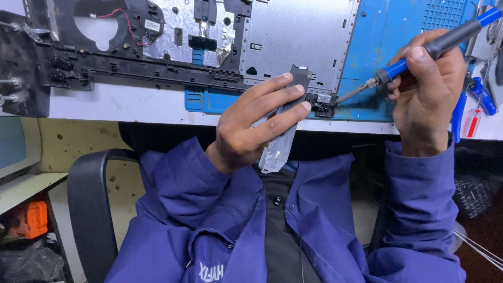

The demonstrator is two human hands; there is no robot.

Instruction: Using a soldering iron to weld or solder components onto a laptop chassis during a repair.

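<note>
My left hand [257,123] grips a long grey metal bracket [283,139] with a black hinge end, held at the white bench's front edge. My right hand [427,89] holds a blue and black screwdriver [435,47], tilted down to the left. Its metal tip [346,97] touches the small black part [324,109] at the bracket's upper end. An opened laptop chassis [293,42] with a silver plate lies on the blue mat [377,57] just behind my hands. Both my sleeves are dark blue.
A black plastic frame [131,63] with red wires stretches across the bench at the left. Blue-handled pliers [461,112] and a red-handled tool [473,123] lie at the right. A black chair arm [89,204] curves at lower left, near an orange object [32,219].
</note>
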